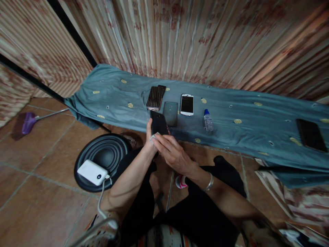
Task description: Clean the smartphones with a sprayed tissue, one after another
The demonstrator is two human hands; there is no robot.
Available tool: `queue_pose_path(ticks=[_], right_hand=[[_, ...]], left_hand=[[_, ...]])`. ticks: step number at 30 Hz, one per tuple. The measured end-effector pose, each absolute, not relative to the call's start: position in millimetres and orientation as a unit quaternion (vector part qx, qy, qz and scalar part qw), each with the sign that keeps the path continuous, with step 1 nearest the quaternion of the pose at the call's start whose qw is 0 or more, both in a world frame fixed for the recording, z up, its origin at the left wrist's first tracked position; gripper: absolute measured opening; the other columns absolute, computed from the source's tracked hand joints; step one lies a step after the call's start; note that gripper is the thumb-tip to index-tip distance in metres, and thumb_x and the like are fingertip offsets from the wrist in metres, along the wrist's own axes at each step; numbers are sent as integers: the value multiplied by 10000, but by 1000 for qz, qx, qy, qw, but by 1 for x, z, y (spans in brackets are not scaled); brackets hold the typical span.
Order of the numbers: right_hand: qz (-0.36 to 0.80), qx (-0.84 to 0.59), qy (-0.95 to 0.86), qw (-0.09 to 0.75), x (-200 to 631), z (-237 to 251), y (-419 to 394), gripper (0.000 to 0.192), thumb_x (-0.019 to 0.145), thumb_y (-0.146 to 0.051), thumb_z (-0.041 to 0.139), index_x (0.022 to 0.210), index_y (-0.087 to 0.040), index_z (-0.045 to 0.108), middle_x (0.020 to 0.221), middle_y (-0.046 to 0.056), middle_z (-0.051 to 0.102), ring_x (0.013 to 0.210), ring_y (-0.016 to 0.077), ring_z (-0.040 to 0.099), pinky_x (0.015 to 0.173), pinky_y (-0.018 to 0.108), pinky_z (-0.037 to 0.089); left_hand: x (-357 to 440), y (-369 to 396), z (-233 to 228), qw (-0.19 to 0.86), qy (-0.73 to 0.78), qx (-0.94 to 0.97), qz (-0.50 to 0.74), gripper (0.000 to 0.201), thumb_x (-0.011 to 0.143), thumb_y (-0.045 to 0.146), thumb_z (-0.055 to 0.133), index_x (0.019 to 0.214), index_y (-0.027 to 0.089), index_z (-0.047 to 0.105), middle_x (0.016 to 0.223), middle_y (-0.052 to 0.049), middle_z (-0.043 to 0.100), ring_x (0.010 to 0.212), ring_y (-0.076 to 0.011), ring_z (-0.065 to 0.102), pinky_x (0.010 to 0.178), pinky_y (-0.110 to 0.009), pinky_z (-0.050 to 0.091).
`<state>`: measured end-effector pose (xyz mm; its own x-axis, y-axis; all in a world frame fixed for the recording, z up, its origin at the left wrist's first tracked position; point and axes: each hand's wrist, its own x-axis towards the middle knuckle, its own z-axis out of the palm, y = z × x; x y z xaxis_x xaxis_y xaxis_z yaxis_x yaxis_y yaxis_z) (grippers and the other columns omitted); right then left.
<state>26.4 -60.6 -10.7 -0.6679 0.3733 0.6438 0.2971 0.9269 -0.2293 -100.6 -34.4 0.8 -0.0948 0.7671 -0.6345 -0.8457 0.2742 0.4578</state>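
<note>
- Step in hand, by judgement: wiping of the held black phone [159,123], apparently back side up, with a white cloth [153,137].
- Next move, by judgement: firm grip along the phone's sides, light strokes across the remaining surface.
- Left hand [149,138]: 1, wrapped around the phone's lower part.
- Right hand [174,156]: 1, fingers pinching the cloth against the phone's lower end.
- Held black phone: 1, at the near edge of the cloth-covered bench [226,137], left of middle; contact with bench not clear.
- Dark devices [154,97]: 2, overlapping, toward the far edge.
- Grey-green flat device [170,114]: 1, just beside the held phone, toward the near edge.
- White-framed phone [187,105]: 1, midway between far and near edges.
- Blue-capped bottle [208,122]: 1, right of the white-framed phone, nearer the near edge.
- Black handset [311,134]: 1, toward the right end.
- White power bank [93,172]: 1, off the bench, on a round black stool [84,156].
</note>
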Motion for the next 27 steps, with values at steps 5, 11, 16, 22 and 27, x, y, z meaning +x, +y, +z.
queue_pose_path(ticks=[5,11,16,22,27], right_hand=[[74,-183,-913,358,27,-11,-60,453,989,-76,365,1420,-94,501,1347,183,623,1265,268,554,1043,445,528],[82,-187,-906,370,28,-15,-57,492,952,-36,345,1412,-100,508,1347,167,618,1265,270,549,1051,465,516],[122,-199,-905,356,28,-19,-49,543,951,-40,340,1472,-147,454,1410,164,573,1312,263,516,1064,478,507],[132,-228,-887,380,28,-23,-40,472,1001,-112,365,1456,-171,479,1417,159,570,1308,258,513,1082,482,496],[123,-227,-885,387,28,-22,-42,441,1014,-116,338,1399,-166,546,1377,151,604,1282,253,540,1071,474,505]], left_hand=[[-100,-36,-1,676,429,-36,598,568,862,681,455,875,174,711,613,-25,614,624,-179,625,734,-321,551],[-97,-37,3,663,445,-50,599,611,898,695,386,772,183,693,582,-22,589,592,-167,602,689,-310,547],[-93,-38,-3,659,429,-43,616,570,913,675,414,691,199,636,573,15,541,519,-106,547,576,-230,501],[-88,-39,-4,657,422,23,624,578,980,577,364,607,203,599,526,13,518,536,-119,528,654,-264,498],[-90,-41,-4,667,431,24,607,553,928,635,441,595,217,579,470,17,479,586,-152,587,703,-293,529]])
